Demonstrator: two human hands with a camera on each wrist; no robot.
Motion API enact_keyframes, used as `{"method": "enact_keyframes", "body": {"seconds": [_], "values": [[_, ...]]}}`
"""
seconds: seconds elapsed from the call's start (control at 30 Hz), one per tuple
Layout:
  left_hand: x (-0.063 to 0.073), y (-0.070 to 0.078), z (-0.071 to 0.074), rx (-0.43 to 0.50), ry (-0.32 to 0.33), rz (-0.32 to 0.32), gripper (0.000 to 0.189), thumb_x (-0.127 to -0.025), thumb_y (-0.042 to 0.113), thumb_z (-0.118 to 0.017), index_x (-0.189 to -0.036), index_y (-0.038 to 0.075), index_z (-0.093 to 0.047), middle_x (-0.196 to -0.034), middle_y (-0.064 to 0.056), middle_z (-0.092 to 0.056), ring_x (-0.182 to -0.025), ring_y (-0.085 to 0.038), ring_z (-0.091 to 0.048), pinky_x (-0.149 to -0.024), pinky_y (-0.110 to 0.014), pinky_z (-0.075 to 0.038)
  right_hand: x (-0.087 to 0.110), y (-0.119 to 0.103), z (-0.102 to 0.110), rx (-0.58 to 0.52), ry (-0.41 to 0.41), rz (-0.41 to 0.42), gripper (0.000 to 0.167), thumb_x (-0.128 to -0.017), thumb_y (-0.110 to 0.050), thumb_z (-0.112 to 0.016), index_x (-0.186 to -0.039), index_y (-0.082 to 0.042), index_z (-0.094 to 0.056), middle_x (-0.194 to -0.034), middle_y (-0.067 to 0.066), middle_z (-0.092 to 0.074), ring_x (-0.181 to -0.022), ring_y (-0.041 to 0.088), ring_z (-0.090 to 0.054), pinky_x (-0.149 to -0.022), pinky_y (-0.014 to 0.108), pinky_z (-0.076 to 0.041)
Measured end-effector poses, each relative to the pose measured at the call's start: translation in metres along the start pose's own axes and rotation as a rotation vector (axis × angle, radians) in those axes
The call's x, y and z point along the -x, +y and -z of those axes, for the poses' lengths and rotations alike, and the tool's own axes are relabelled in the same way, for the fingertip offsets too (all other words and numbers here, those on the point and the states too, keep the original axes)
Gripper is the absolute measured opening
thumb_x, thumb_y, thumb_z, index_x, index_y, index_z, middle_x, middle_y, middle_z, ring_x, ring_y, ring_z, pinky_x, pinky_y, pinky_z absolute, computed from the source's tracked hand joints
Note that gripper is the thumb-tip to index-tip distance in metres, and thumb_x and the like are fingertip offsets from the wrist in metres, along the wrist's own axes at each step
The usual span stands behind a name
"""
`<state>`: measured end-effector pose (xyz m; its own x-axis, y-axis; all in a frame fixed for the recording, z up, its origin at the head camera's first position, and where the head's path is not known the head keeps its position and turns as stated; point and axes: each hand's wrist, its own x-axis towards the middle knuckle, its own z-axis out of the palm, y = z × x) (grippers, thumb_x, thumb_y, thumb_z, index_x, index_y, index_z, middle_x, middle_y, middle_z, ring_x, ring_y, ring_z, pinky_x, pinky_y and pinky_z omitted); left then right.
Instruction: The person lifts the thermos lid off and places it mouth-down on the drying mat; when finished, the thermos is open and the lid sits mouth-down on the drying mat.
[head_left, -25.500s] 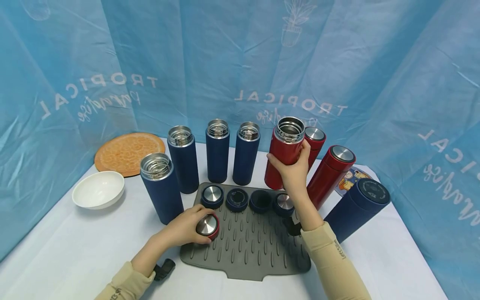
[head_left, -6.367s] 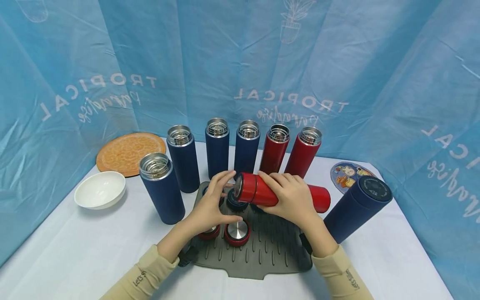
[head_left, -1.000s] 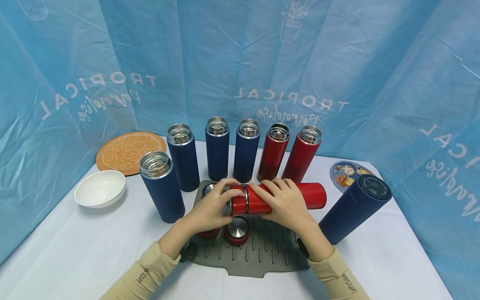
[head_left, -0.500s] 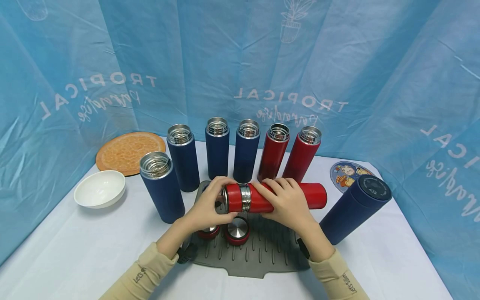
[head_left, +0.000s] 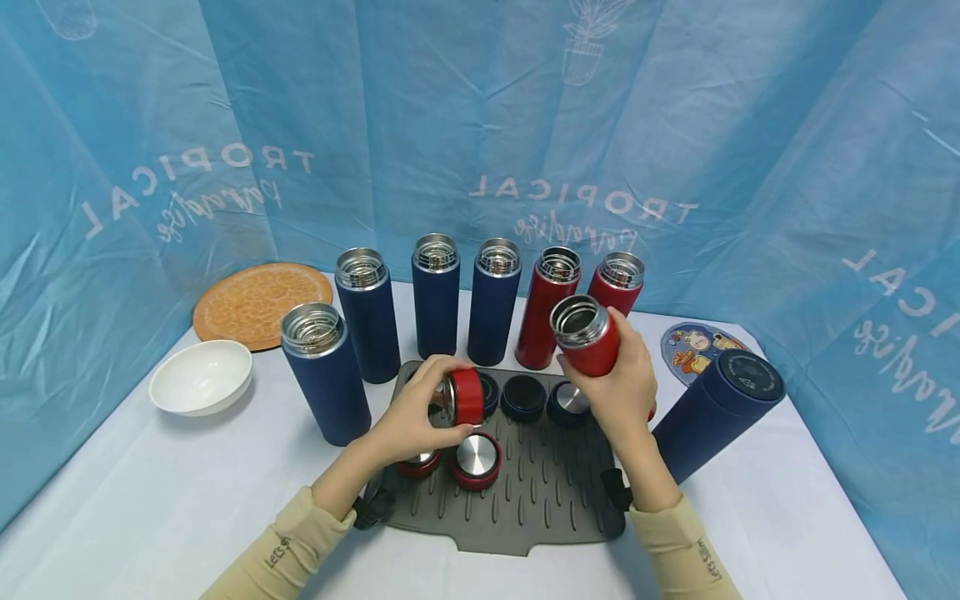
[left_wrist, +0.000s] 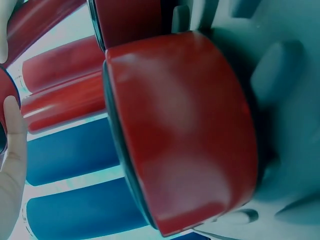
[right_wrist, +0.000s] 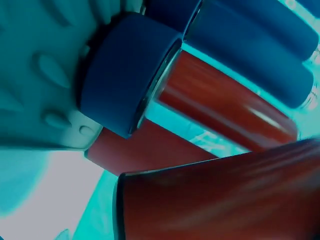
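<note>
My left hand (head_left: 416,417) pinches a red bottle lid (head_left: 469,398), turned on its side above the grey ridged mat (head_left: 525,508). In my right hand (head_left: 628,383) is an uncapped red thermos bottle (head_left: 596,346), tilted with its steel mouth toward the upper left; its lower body fills the bottom of the right wrist view (right_wrist: 220,200). Two red lids with steel tops, a near-left one (head_left: 417,468) and another (head_left: 476,457), lie on the mat below my left hand. Blue lids (head_left: 523,395) line the mat's far edge, partly hidden by the left hand.
Behind the mat stand uncapped blue bottles (head_left: 437,308) and two uncapped red bottles (head_left: 546,321). A capped blue bottle (head_left: 712,417) is right of my right hand. At left are a white bowl (head_left: 201,379) and a round orange mat (head_left: 261,307); a patterned coaster (head_left: 693,350) lies far right.
The lid has come off the red bottle. My right hand has moved the bottle rightward and up, tilting its mouth upward, while my left hand keeps the lid almost in place.
</note>
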<state>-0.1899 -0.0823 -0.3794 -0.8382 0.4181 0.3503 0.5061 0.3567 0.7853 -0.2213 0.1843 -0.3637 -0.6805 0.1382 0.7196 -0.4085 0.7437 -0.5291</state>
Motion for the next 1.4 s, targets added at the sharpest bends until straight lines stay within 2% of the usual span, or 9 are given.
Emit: {"method": "enact_keyframes", "body": {"seconds": [0.13, 0.2, 0.37, 0.5, 0.67, 0.8, 0.97, 1.2, 1.4], "values": [[0.001, -0.001, -0.001, -0.017, -0.015, -0.016, 0.065, -0.073, 0.015, -0.073, -0.129, 0.014, -0.043, -0.128, -0.006, -0.043, -0.105, -0.019, -0.048, -0.081, -0.035, -0.051, -0.004, 0.008, 0.001, -0.104, 0.114, -0.194, 0.079, -0.069, -0.021, -0.081, -0.135, -0.023, -0.036, -0.133, 0.012, -0.038, -0.12, 0.024, -0.043, -0.09, 0.052, -0.044], [0.001, -0.001, -0.001, -0.035, -0.021, -0.022, 0.065, -0.072, 0.015, -0.073, -0.129, 0.014, -0.043, -0.127, -0.005, -0.044, -0.104, -0.018, -0.047, -0.08, -0.033, -0.051, -0.007, 0.012, 0.002, -0.153, 0.175, -0.245, 0.078, -0.071, -0.022, -0.08, -0.136, -0.023, -0.035, -0.133, 0.012, -0.034, -0.122, 0.021, -0.04, -0.093, 0.049, -0.043], [0.001, -0.002, -0.002, -0.088, -0.069, -0.01, 0.064, -0.072, 0.019, -0.073, -0.129, 0.015, -0.044, -0.125, -0.001, -0.045, -0.097, -0.014, -0.048, -0.078, -0.029, -0.05, -0.012, 0.024, 0.002, -0.235, 0.283, -0.355, 0.08, -0.073, -0.026, -0.079, -0.138, -0.023, -0.032, -0.136, 0.003, -0.037, -0.125, 0.013, -0.033, -0.099, 0.043, -0.038], [0.001, 0.0, -0.004, -0.124, -0.132, 0.004, 0.065, -0.073, 0.024, -0.073, -0.131, 0.016, -0.044, -0.127, 0.001, -0.044, -0.097, -0.013, -0.047, -0.077, -0.03, -0.049, -0.015, 0.03, 0.002, -0.292, 0.317, -0.478, 0.082, -0.074, -0.026, -0.078, -0.139, -0.024, -0.029, -0.137, -0.003, -0.037, -0.126, 0.01, -0.03, -0.101, 0.04, -0.035], [0.0, 0.005, -0.012, -0.175, -0.211, 0.011, 0.071, -0.072, 0.027, -0.072, -0.135, 0.016, -0.041, -0.128, 0.001, -0.047, -0.107, -0.014, -0.049, -0.084, -0.036, -0.048, -0.016, 0.035, 0.002, -0.354, 0.327, -0.59, 0.082, -0.076, -0.022, -0.076, -0.141, -0.026, -0.026, -0.14, -0.005, -0.034, -0.128, 0.01, -0.029, -0.103, 0.039, -0.034], [-0.002, 0.009, -0.023, -0.246, -0.269, 0.001, 0.074, -0.071, 0.028, -0.075, -0.135, 0.013, -0.04, -0.127, -0.001, -0.051, -0.111, -0.015, -0.05, -0.087, -0.036, -0.048, -0.016, 0.039, 0.001, -0.353, 0.334, -0.633, 0.082, -0.076, -0.019, -0.076, -0.141, -0.027, -0.026, -0.14, -0.005, -0.033, -0.129, 0.011, -0.028, -0.104, 0.04, -0.033], [-0.007, 0.014, -0.035, -0.333, -0.342, -0.055, 0.07, -0.07, 0.029, -0.075, -0.133, 0.015, -0.045, -0.13, -0.001, -0.048, -0.114, -0.017, -0.048, -0.087, -0.035, -0.048, -0.015, 0.043, 0.0, -0.363, 0.328, -0.663, 0.083, -0.077, -0.021, -0.075, -0.142, -0.029, -0.024, -0.141, -0.004, -0.032, -0.13, 0.012, -0.026, -0.105, 0.042, -0.031], [-0.015, 0.023, -0.049, -0.436, -0.434, -0.119, 0.069, -0.072, 0.029, -0.076, -0.133, 0.017, -0.047, -0.123, -0.001, -0.049, -0.104, -0.013, -0.051, -0.082, -0.022, -0.048, -0.016, 0.046, 0.0, -0.371, 0.317, -0.69, 0.084, -0.078, -0.025, -0.074, -0.143, -0.03, -0.021, -0.142, -0.005, -0.03, -0.13, 0.011, -0.026, -0.104, 0.042, -0.033], [-0.022, 0.026, -0.06, -0.529, -0.478, -0.142, 0.072, -0.073, 0.033, -0.076, -0.136, 0.016, -0.045, -0.124, 0.0, -0.049, -0.104, -0.012, -0.051, -0.083, -0.021, -0.047, -0.019, 0.046, -0.001, -0.391, 0.333, -0.713, 0.086, -0.078, -0.019, -0.073, -0.144, -0.029, -0.019, -0.142, -0.003, -0.029, -0.13, 0.012, -0.027, -0.103, 0.041, -0.033]]}}
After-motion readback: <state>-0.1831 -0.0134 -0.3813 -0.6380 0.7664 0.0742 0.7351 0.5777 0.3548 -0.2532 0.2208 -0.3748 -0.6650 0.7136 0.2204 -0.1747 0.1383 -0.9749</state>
